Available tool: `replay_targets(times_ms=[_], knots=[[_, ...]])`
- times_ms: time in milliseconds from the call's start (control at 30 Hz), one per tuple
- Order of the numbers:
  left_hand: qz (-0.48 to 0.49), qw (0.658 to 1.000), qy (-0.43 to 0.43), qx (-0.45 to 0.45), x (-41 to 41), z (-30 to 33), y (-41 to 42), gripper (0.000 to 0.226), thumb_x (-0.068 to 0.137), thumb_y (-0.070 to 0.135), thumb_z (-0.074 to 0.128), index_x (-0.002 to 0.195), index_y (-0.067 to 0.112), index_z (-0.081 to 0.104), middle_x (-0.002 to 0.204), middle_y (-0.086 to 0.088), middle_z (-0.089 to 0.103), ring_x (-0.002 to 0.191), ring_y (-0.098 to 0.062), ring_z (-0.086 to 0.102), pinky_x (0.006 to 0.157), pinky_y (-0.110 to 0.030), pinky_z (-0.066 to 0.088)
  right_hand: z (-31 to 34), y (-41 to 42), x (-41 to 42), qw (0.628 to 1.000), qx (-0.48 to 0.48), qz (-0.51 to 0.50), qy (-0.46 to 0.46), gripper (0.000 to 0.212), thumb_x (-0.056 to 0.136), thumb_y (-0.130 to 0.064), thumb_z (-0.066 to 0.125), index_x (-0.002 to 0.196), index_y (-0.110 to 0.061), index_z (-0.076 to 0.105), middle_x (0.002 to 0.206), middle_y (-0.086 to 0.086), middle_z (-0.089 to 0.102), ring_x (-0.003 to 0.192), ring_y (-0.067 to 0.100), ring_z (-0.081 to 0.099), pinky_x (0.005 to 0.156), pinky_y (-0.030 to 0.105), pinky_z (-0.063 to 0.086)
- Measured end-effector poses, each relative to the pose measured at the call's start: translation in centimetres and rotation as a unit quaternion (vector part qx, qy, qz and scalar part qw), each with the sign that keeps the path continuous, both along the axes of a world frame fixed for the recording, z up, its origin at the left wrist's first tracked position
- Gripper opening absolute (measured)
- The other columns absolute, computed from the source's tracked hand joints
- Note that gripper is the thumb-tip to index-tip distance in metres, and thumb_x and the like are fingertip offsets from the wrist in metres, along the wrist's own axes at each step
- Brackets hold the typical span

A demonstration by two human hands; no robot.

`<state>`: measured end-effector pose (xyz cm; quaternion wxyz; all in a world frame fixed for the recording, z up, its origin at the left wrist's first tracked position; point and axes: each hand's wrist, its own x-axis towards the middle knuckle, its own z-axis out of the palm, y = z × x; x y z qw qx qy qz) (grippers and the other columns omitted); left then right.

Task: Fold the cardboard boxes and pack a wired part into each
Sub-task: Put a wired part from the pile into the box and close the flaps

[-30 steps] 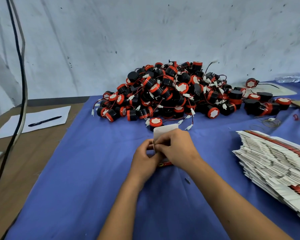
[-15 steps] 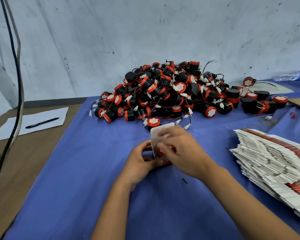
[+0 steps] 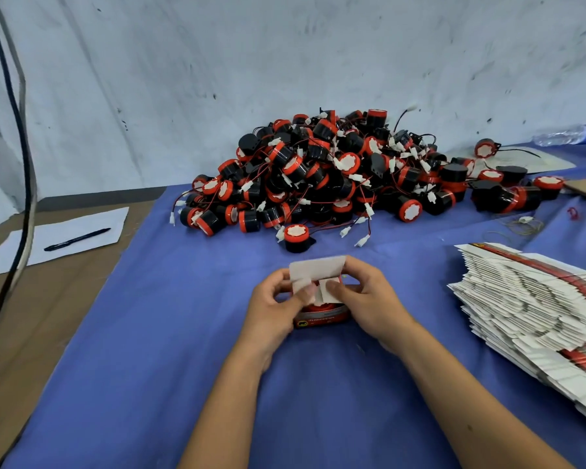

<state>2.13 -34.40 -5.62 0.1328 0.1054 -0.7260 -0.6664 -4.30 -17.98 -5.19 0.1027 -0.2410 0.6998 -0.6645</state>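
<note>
A small red and white cardboard box (image 3: 320, 316) stands on the blue cloth between my hands, its white top flap (image 3: 317, 267) raised. My left hand (image 3: 274, 309) grips its left side, the thumb pressing a side flap inward. My right hand (image 3: 369, 302) grips the right side, its thumb on the other side flap. A red part shows inside the open top. Behind lies a big pile of black and red wired parts (image 3: 318, 177). One loose part (image 3: 296, 236) sits just beyond the box.
A fanned stack of flat box blanks (image 3: 535, 306) lies at the right. A paper sheet with a pen (image 3: 77, 239) rests on the brown table at left. Cables (image 3: 24, 157) hang at far left. A water bottle (image 3: 569, 134) lies at the back right.
The box has been turned so its open top faces me. My right hand moved from covering the front to the right side, and both thumbs now press the side flaps.
</note>
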Motion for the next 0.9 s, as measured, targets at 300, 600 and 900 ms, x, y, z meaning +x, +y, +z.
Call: replay_targets(times_ms=[300,600,900], knots=[[-0.065,0.991,-0.024,0.118,0.8,0.4,-1.2,0.043,0.092,-0.013,0.049,0.102,0.014,0.079,0.110,-0.011,0.078,0.096,-0.024,0.076,0.075,-0.035,0.063,0.2,1.2,-0.1,0.996,0.058,0.054,0.039,0.023,0.088,-0.041,0.077,0.109,-0.032,0.079,0.119,-0.013,0.066,0.091,0.025,0.064,0.068,0.029,0.054],[-0.090,0.989,0.023,-0.114,0.7,-0.6,-2.0,0.033,0.084,0.015,0.086,0.112,0.028,0.075,0.098,-0.013,0.075,0.070,-0.023,0.061,0.073,-0.042,0.058,-1.3,0.9,-0.2,0.953,0.157,-0.010,0.257,0.029,0.082,-0.029,0.086,0.107,-0.023,0.073,0.113,-0.009,0.059,0.098,0.009,0.062,0.083,0.029,0.054],[-0.079,0.987,0.034,-0.136,0.9,-0.7,-2.3,0.069,0.076,-0.009,0.082,0.127,0.035,0.063,0.113,-0.003,0.070,0.073,-0.015,0.066,0.064,-0.037,0.061,-1.3,1.3,0.0,0.917,0.197,-0.045,0.343,0.036,0.093,-0.038,0.073,0.128,-0.033,0.071,0.131,-0.012,0.061,0.118,0.009,0.056,0.096,0.028,0.050]])
